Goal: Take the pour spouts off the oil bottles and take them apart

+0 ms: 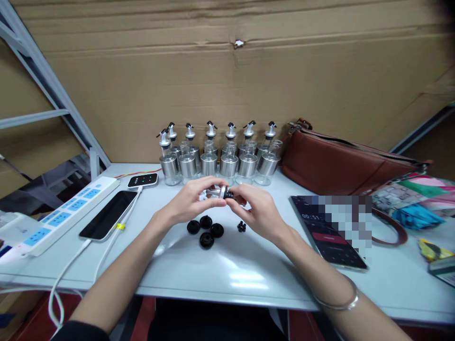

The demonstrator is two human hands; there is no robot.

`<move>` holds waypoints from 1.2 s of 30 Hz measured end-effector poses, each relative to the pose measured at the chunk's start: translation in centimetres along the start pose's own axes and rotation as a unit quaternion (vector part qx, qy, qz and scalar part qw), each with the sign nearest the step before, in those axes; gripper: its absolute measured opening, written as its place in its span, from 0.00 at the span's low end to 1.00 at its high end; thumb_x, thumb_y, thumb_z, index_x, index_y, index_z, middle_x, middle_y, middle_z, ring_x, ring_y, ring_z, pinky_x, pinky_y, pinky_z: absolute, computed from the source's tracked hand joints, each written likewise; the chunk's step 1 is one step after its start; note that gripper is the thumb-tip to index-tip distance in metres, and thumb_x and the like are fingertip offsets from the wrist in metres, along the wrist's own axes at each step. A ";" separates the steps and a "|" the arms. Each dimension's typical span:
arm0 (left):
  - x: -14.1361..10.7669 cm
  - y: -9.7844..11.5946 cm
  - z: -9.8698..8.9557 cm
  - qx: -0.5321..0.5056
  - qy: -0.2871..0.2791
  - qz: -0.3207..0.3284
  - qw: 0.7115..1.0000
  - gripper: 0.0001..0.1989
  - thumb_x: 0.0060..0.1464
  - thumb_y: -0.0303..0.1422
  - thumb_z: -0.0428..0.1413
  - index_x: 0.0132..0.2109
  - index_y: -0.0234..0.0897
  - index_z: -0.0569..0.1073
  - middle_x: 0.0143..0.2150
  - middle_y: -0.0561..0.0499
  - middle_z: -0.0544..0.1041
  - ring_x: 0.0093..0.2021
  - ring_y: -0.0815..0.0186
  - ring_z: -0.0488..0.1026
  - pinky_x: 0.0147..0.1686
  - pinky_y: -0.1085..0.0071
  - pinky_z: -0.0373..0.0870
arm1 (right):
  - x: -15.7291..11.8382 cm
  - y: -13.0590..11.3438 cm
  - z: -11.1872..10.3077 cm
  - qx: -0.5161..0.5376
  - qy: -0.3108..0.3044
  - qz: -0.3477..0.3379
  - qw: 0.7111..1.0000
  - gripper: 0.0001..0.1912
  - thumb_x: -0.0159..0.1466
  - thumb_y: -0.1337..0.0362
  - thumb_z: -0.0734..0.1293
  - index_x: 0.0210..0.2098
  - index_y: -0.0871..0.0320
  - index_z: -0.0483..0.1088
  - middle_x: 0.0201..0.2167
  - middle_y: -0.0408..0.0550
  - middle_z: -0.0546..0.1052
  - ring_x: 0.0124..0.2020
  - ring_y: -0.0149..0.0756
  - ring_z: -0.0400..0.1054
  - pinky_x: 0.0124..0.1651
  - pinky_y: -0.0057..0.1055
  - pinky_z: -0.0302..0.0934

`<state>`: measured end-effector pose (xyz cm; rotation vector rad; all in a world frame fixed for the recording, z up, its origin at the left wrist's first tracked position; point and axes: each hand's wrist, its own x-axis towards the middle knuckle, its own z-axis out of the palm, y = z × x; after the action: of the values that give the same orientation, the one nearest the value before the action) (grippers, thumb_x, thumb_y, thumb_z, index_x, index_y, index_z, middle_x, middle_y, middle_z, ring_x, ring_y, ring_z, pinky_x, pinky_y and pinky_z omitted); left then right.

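Observation:
Between both hands, above the table, is a silver pourer top (222, 191) with a black ribbed stopper (229, 194) pointing right. My left hand (197, 199) is closed around its silver end. The fingers of my right hand (254, 208) pinch the black stopper end. Below the hands lie several round black caps (206, 240) and, to their right, a small cluster of tiny black parts (241, 227). Behind stand two rows of glass bottles with steel sleeves (228, 166); the back ones and the leftmost front one carry silver pourers with black tips (211, 128).
On the left lie a power strip (67, 210), a black phone (108, 215), white cables and a small device (142, 180). A brown bag (341, 161), a large phone (330, 237) and colourful fabric (423, 199) are on the right. Cardboard (220, 76) stands behind the bottles.

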<state>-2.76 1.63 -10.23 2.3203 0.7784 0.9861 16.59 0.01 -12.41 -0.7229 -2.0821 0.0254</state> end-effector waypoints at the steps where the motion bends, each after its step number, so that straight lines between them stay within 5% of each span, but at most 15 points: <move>1: 0.0 -0.1 -0.1 -0.012 -0.004 -0.013 1.000 0.15 0.54 0.38 0.57 0.47 0.35 0.71 0.43 0.48 0.75 0.40 0.67 0.70 0.39 0.73 0.66 | 0.0 0.1 0.0 -0.019 0.003 -0.021 1.000 0.09 0.66 0.62 0.59 0.34 0.61 0.67 0.23 0.43 0.69 0.23 0.27 0.60 0.28 0.25 0.54; 18: -0.1 -0.5 -0.5 -0.164 -0.038 -0.122 0.978 0.15 0.50 0.36 0.59 0.43 0.33 0.72 0.38 0.48 0.74 0.37 0.68 0.69 0.36 0.73 0.66 | 0.0 0.4 -0.2 -0.151 0.006 -0.156 0.976 0.06 0.65 0.66 0.61 0.36 0.63 0.68 0.29 0.51 0.75 0.28 0.33 0.64 0.31 0.30 0.60; 20: -0.1 -0.5 -0.4 -0.127 -0.020 -0.101 0.987 0.15 0.51 0.36 0.58 0.44 0.33 0.72 0.40 0.48 0.74 0.38 0.67 0.69 0.37 0.72 0.67 | 0.0 0.5 0.0 -0.094 0.006 -0.102 0.990 0.06 0.64 0.66 0.62 0.38 0.62 0.68 0.29 0.50 0.74 0.28 0.32 0.65 0.31 0.29 0.61; 23: -0.1 -0.6 0.1 -0.036 0.022 -0.048 0.998 0.15 0.53 0.36 0.57 0.47 0.35 0.70 0.43 0.47 0.74 0.41 0.66 0.69 0.40 0.71 0.67 | 0.0 0.5 0.4 0.090 -0.010 0.082 0.993 0.08 0.63 0.62 0.64 0.39 0.60 0.66 0.29 0.46 0.72 0.28 0.30 0.65 0.30 0.27 0.62; 27: 0.0 -0.8 0.9 0.019 0.045 0.035 0.998 0.14 0.54 0.33 0.57 0.47 0.35 0.68 0.45 0.46 0.73 0.44 0.66 0.70 0.44 0.70 0.67 | 0.3 0.5 0.6 0.328 -0.021 0.270 0.905 0.13 0.61 0.55 0.64 0.36 0.59 0.65 0.24 0.42 0.71 0.23 0.27 0.64 0.26 0.26 0.61; 31: 0.1 -1.1 1.0 0.033 0.023 0.044 0.998 0.14 0.55 0.35 0.56 0.48 0.36 0.68 0.46 0.46 0.73 0.45 0.65 0.70 0.45 0.69 0.66 | 0.6 0.4 0.7 0.399 -0.037 0.323 0.857 0.15 0.57 0.53 0.67 0.33 0.59 0.64 0.19 0.39 0.69 0.20 0.26 0.62 0.26 0.27 0.60; 36: 0.0 -1.0 0.1 0.023 -0.011 -0.009 1.000 0.15 0.54 0.36 0.57 0.48 0.36 0.69 0.46 0.47 0.74 0.45 0.64 0.70 0.46 0.69 0.65 | 0.5 -0.1 1.0 0.383 -0.011 0.314 0.868 0.13 0.56 0.56 0.68 0.32 0.59 0.64 0.21 0.41 0.71 0.22 0.28 0.65 0.28 0.28 0.62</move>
<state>-3.01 2.32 -10.88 2.3563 0.8200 0.9426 15.57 0.46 -12.67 -0.8384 -1.5558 1.1581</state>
